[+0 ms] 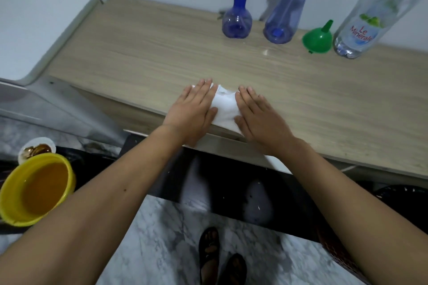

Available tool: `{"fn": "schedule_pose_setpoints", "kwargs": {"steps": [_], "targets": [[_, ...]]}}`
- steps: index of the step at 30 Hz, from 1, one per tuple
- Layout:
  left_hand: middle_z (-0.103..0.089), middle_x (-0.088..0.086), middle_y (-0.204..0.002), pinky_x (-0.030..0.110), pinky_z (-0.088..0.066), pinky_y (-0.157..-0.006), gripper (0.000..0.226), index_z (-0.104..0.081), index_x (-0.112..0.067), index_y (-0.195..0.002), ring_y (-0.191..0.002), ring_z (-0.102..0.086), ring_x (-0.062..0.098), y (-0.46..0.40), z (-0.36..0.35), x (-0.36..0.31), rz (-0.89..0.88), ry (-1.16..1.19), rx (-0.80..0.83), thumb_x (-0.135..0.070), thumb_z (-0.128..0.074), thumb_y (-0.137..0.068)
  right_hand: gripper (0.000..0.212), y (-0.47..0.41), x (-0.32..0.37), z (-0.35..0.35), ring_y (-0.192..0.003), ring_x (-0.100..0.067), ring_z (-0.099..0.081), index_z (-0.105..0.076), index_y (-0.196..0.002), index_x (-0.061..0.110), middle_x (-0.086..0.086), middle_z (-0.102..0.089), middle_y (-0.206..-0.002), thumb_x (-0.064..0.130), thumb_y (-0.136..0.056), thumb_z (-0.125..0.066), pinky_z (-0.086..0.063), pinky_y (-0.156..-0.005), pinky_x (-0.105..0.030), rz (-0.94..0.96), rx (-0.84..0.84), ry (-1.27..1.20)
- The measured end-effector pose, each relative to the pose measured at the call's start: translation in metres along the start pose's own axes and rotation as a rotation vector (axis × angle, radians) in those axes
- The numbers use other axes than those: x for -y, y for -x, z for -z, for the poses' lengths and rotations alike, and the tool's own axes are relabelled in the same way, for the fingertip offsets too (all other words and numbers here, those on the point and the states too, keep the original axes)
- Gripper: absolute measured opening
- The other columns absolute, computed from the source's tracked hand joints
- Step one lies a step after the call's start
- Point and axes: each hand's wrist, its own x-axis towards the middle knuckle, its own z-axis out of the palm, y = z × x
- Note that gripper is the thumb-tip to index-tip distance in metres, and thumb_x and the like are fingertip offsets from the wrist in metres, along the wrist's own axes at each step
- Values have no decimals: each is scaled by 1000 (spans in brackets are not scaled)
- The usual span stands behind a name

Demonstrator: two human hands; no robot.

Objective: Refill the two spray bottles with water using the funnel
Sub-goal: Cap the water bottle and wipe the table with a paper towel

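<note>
Both hands lie flat, fingers straight and together, on a white cloth [223, 109] spread at the near edge of the wooden table [143, 53]; the left hand [194, 109] presses its left part and the right hand [259, 115] its right part, with a strip of cloth bare between them. Neither grip is closed: the palms bear down and hold nothing. Taking the cloth as landmark, the task's things stand well beyond it along the far edge, by the wall: the round-bodied spray bottle [236, 18] with its pink and blue trigger head, to its right the taller spray bottle [286, 14] with a dark blue trigger, then the green funnel [318, 38] resting mouth down with the spout up, and the clear Le Minerale water bottle [368, 21] furthest right. Both spray heads are on, and no filling appears to have begun. Below and left of the cloth, on the floor, stands a yellow bucket [14, 192] holding water. The step in hand appears to be laying or smoothing the cloth as a work mat. To do it well, press evenly outward from the centre, keep the overhanging edge from dragging the cloth off the table, and leave it flat before reaching across for the first bottle.
</note>
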Motion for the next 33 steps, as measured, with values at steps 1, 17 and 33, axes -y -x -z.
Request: {"fn": "schedule_pose_setpoints", "kwargs": {"steps": [1,17,33], "targets": [[-13,11,-176,45,-8,-132,78,-15,-10,-168,-164,-11,25,0,3,11,24,-16,23,-52,-6,-103,74,-8,6,-1,-161,-33,-21,-29,-163,2,-17,-24,-173,47,-106,-15,-22,-129,-51,6,15,-14],[3,9,-178,46,3,-132,67,-2,-12,-169,-164,5,23,-72,20,80,122,-18,99,-44,-22,-113,64,-118,-4,13,-164,-26,-6,-13,-167,5,-14,-10,-176,36,-114,-28,-6,-132,-40,32,36,-52],[2,15,-177,51,5,-131,71,-3,-5,-168,-164,5,29,-155,13,54,129,-27,100,-45,-21,-112,64,-134,-73,27,-164,-23,-6,-11,-168,9,-11,-9,-177,38,-113,-27,-7,-132,-39,-45,40,1]]}}
